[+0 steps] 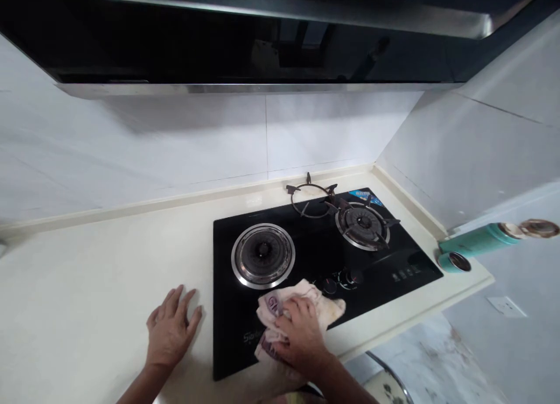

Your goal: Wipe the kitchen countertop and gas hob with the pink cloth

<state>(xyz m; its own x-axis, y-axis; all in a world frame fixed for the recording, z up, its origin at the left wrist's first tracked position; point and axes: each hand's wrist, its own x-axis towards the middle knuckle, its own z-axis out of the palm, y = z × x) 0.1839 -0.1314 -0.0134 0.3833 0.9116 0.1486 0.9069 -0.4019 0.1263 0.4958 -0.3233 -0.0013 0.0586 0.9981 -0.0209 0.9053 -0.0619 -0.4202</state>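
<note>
My right hand (301, 331) presses a crumpled pale pink cloth (326, 307) with purple lettering onto the front of the black glass gas stove (227, 316). Its fingers are curled over the cloth. On the light countertop (109, 293) left of the stove, my left hand (170, 328) rests with its fingers spread, holding nothing. Just behind the cloth are the control knobs (330, 285). The left burner (263, 255) has no pan support on it, while the right burner (363, 224) carries one. Part of the stove's front is hidden by the cloth and my right arm.
A loose pan support (311, 201) lies at the stove's back edge. At the right stand a teal flask (479, 240) and a teal cup (454, 262), near the counter's end. A dark range hood (262, 48) overhangs the stove. Below the counter, a chair (385, 386) partly shows.
</note>
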